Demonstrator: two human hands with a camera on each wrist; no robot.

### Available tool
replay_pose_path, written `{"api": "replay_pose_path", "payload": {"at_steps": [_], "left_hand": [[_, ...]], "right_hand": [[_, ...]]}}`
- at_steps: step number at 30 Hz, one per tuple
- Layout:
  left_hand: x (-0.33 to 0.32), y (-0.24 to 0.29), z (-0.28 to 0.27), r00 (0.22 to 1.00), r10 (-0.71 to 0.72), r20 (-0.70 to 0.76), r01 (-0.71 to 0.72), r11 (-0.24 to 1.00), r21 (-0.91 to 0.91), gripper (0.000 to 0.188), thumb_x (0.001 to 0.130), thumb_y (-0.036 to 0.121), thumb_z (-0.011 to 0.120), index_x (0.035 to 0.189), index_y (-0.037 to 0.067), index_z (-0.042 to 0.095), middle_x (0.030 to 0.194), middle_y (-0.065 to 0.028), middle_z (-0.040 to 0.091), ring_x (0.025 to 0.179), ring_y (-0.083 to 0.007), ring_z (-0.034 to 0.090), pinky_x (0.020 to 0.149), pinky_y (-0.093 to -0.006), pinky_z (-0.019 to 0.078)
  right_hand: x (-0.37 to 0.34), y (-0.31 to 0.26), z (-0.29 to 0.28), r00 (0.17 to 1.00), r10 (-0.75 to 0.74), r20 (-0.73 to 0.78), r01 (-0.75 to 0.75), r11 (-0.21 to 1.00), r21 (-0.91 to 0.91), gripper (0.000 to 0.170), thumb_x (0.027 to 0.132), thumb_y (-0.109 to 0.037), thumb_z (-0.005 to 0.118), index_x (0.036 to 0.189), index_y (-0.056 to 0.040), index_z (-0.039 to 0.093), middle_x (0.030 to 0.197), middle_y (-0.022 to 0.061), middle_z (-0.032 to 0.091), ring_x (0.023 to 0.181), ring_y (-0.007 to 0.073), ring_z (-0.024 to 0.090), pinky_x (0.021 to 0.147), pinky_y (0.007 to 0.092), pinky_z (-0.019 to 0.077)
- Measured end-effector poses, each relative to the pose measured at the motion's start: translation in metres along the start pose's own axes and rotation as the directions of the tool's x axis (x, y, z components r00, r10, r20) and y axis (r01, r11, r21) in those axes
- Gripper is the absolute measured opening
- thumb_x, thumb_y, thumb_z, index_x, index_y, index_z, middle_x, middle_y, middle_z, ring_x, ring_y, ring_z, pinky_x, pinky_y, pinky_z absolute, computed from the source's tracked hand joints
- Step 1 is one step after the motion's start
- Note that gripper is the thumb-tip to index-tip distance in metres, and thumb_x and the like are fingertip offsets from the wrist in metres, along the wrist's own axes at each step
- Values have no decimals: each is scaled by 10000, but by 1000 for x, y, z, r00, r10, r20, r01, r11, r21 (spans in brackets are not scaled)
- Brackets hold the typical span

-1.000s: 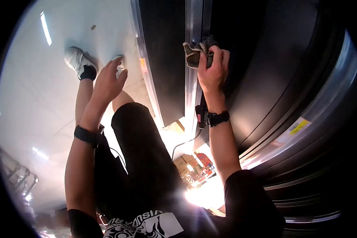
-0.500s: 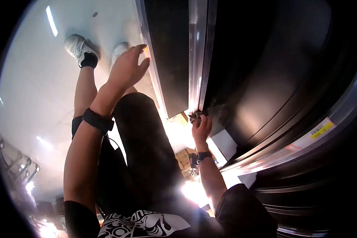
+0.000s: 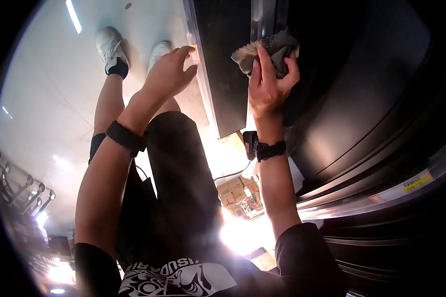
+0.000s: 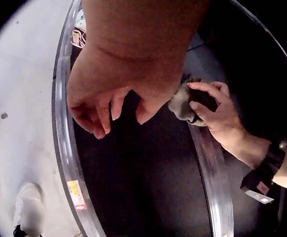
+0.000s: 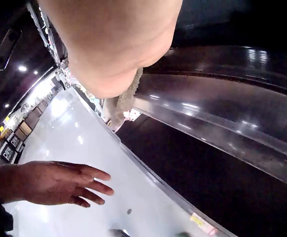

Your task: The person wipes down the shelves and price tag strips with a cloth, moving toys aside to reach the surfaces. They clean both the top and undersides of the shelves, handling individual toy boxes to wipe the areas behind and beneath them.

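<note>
In the head view the right hand is at 1 o'clock, its fingers bent round a crumpled grey cloth — gripped against the inner clear strip of a dark shelf. The left hand, at 11 o'clock, holds nothing; its fingers are loosely spread, thumb apart, near the shelf's outer rail, which bears a price label. White shoes stand on the pale floor toward 10 o'clock — a yellow tag shows near 3.
</note>
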State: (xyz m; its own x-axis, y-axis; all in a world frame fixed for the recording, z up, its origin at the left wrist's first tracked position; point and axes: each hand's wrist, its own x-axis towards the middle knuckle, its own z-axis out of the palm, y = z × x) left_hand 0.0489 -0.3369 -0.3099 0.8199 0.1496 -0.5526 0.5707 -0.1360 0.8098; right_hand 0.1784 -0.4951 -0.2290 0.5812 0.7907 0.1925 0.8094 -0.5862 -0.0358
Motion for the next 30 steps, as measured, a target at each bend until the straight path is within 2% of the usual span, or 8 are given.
{"api": "replay_pose_path", "payload": {"at_steps": [7, 11, 14, 16, 20, 25, 28, 30], "left_hand": [[18, 1, -2, 998, 63, -9, -63, 998, 24, 408, 830, 193, 586, 1194, 39, 484, 1111, -177, 582, 1004, -301, 587, 861, -363, 472], [29, 9, 4, 991, 122, -61, -124, 992, -27, 455, 795, 219, 593, 1189, 21, 483, 1089, -202, 589, 1014, -348, 567, 886, -391, 442], [41, 45, 11, 987, 85, -140, -99, 990, -98, 576, 871, 294, 565, 1315, -9, 357, 1284, -233, 444, 1129, -350, 506, 950, -396, 412], [45, 69, 16, 798, 318, -511, -315, 944, 95, 683, 878, 353, 553, 1364, -33, 266, 1380, -264, 305, 1247, -382, 378, 1025, -417, 332], [50, 92, 23, 754, 431, -496, -388, 901, 194, 669, 785, 244, 636, 1312, -52, 348, 1409, -254, 257, 1270, -450, 281, 1006, -461, 320], [48, 103, 8, 797, 392, -459, -210, 893, 398, 634, 807, 257, 594, 1327, -24, 364, 1435, -179, 273, 1313, -381, 244, 1011, -451, 277], [53, 101, -8, 814, 459, -355, -313, 863, 397, 573, 827, 257, 554, 1318, 2, 403, 1452, -123, 270, 1317, -346, 253, 998, -441, 276], [52, 97, -12, 809, 475, -346, -333, 856, 396, 555, 840, 299, 526, 1307, 15, 429, 1460, -105, 263, 1313, -336, 260, 995, -450, 273]], "right_hand": [[-113, 5, -30, 949, 219, 229, -193, 973, -127, 506, 714, -204, 772, 1167, -149, 554, 1211, 219, 316, 1070, 372, 378, 916, 425, 381], [-225, 10, -74, 751, 492, 440, -448, 869, -209, 653, 714, -235, 769, 1247, -124, 409, 1228, 256, 293, 1111, 415, 361, 919, 485, 381], [-261, 8, -89, 705, 535, 465, -516, 837, -181, 566, 766, -153, 713, 1242, -89, 413, 1214, 254, 332, 1092, 437, 390, 896, 495, 397], [-249, 11, -81, 758, 520, 394, -527, 844, -99, 551, 774, -143, 700, 1238, -74, 412, 1215, 258, 334, 1100, 436, 387, 907, 496, 379], [-129, 10, -39, 863, 482, 151, -496, 866, 70, 532, 831, -206, 621, 1284, -61, 382, 1278, 227, 347, 1178, 378, 356, 983, 469, 304], [77, 5, 0, 938, 273, 213, -332, 883, 332, 445, 894, -209, 512, 1312, -99, 409, 1332, 204, 330, 1241, 384, 341, 1024, 460, 309], [103, 7, 8, 933, 270, 237, -347, 846, 405, 432, 908, -228, 480, 1309, -79, 415, 1349, 217, 313, 1233, 400, 357, 1026, 456, 321], [71, 10, 4, 921, 304, 242, -350, 920, 178, 435, 916, -240, 463, 1309, -62, 415, 1374, 224, 289, 1257, 399, 330, 1041, 457, 299]]}}
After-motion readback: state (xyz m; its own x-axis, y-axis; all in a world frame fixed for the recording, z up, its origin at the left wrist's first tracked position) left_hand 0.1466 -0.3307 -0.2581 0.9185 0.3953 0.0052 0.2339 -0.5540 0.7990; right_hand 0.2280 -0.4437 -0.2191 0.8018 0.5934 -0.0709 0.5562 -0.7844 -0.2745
